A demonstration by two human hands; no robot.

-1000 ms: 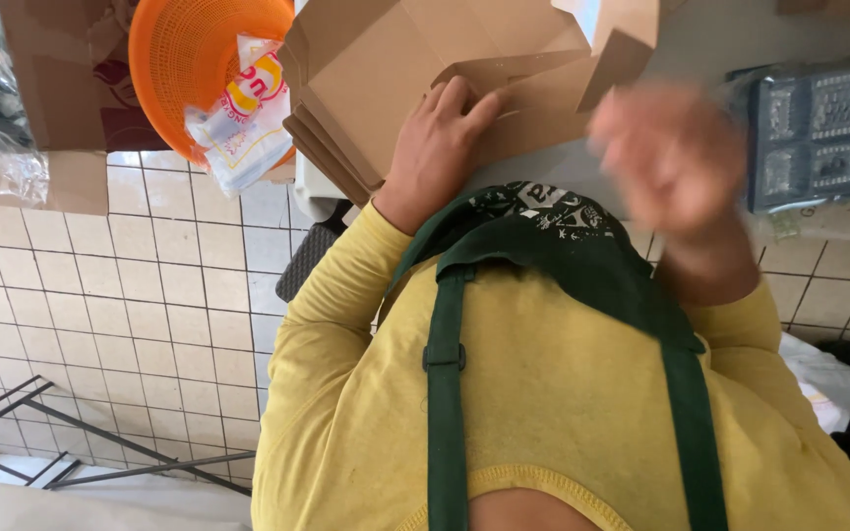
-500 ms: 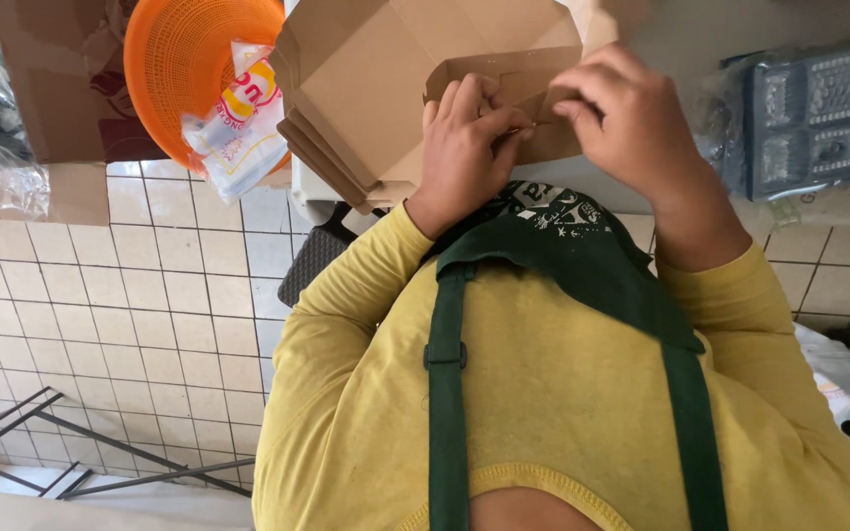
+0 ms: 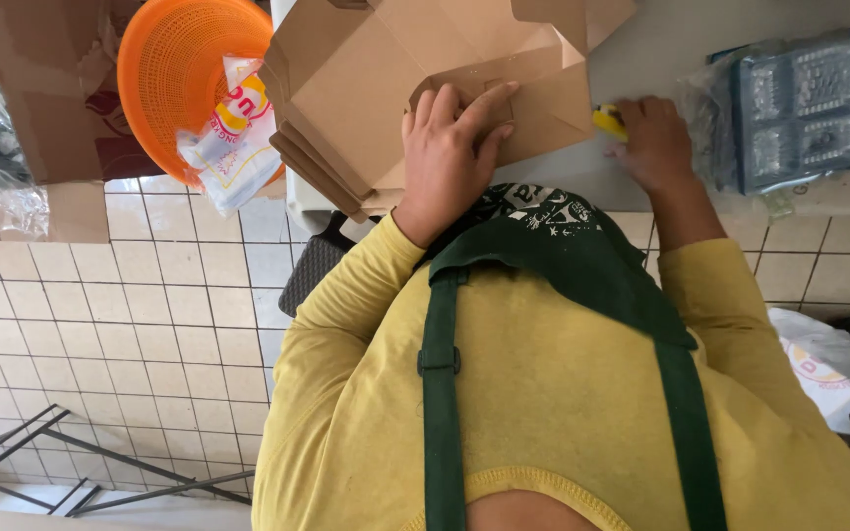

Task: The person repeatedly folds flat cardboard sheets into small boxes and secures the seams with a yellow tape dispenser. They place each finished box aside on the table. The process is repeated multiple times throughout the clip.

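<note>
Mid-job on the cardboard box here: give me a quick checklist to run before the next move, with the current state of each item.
1. Left hand flat on the folded flap of the cardboard box: ok, palm and fingers press it down.
2. Right hand on the small yellow object: ok, fingers touch it; what the object is: cannot tell.
3. Box supported on the white worktop: ok, though its left side overhangs the edge.
4. Blue tray in plastic wrap apart from the right hand: ok, just beside it.
5. Orange basket and the printed bag apart from the box: not ok, the bag lies close against the box's left edge.
</note>
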